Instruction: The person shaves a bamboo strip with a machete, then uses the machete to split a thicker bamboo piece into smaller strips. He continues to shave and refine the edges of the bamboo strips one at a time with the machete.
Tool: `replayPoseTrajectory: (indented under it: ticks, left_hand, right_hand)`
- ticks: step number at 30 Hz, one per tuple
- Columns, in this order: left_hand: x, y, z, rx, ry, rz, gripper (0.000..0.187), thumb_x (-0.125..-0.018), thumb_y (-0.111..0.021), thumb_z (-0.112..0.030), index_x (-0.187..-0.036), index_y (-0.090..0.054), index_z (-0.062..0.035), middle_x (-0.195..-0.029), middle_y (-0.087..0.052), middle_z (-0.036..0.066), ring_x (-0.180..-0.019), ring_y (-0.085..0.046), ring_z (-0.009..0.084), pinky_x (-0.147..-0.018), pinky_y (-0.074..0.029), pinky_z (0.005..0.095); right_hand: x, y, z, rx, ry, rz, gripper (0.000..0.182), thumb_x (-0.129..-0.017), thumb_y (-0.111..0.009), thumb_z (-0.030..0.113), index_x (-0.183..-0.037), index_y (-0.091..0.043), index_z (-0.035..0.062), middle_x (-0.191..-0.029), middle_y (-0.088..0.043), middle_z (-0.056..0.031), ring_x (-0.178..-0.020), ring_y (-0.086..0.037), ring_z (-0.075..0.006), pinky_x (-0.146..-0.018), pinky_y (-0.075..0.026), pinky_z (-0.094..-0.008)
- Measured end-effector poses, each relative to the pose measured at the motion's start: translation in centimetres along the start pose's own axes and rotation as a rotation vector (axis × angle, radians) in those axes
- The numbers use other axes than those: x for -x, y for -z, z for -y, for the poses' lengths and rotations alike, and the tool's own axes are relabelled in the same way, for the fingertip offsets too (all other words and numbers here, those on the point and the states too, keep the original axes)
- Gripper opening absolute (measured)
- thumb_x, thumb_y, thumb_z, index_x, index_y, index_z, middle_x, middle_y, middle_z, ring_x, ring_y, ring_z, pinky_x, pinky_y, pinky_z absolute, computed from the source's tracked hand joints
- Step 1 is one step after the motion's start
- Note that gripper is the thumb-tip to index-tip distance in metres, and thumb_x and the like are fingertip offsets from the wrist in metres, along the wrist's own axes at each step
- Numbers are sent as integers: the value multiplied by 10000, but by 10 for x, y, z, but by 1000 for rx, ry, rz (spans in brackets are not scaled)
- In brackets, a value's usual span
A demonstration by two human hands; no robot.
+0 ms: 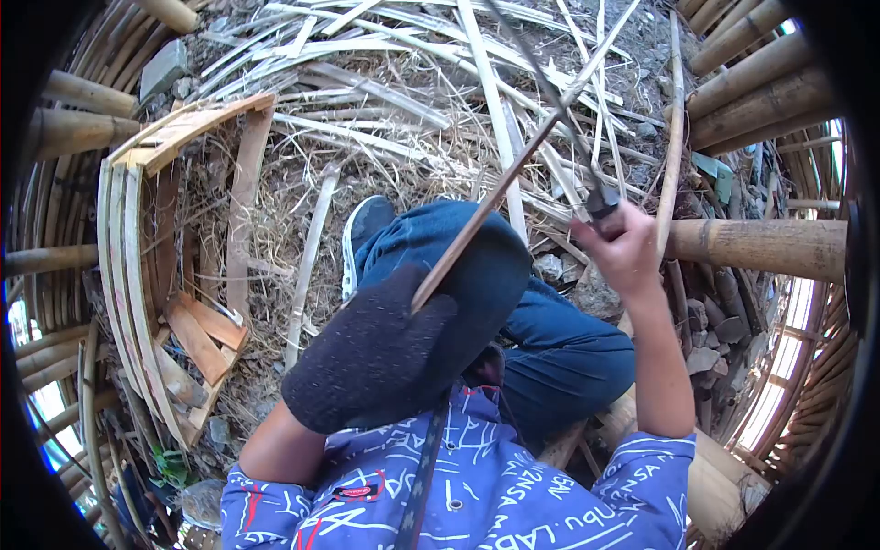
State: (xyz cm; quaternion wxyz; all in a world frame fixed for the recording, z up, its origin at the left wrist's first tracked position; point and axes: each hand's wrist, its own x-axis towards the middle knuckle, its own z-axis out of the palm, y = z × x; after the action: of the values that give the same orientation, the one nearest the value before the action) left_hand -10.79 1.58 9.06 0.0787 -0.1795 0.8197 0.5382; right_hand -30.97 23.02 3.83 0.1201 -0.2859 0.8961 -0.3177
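A dark cloth mitt covers my left hand [367, 353], which is closed around the lower end of a bamboo strip [486, 209]. The strip slants up and to the right across my raised knee in blue jeans. My right hand [626, 247] is bare and grips the black handle of a long knife [602, 198]. Its thin dark blade runs up and to the left, overlapping the strip near the strip's middle in this view. My fingers inside the mitt are hidden.
Pale bamboo strips [385, 46] and shavings litter the dirt ground ahead. At left stands a curved wooden frame [124, 247] with short boards. A thick bamboo pole [761, 246] juts in from the right, beside rubble [706, 339]. Bamboo walls curve around both sides.
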Motion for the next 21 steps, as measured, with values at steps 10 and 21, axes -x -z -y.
replayPoseTrajectory:
  ticks: [10, 21]
  left_hand:
    - [6, 26, 23, 443, 388, 182, 345, -936, -520, -336, -999, -601, -7, -724, -576, 28, -657, -519, 89, -577, -427, 259]
    - [29, 47, 29, 656, 606, 326, 310, -926, -549, -347, -884, -591, -43, -551, -442, -37, -419, -399, 56, -378, -288, 210]
  right_hand:
    - [27, -34, 63, -596, -79, 46, 234, -780, -713, 114, -923, -571, -6, -515, -431, 44, -495, -357, -16, -467, -324, -205]
    - [5, -17, 34, -547, -82, -24, 233, -876, -635, 225, -918, -537, 18, -577, -434, 32, -522, -369, -52, -472, -299, -245]
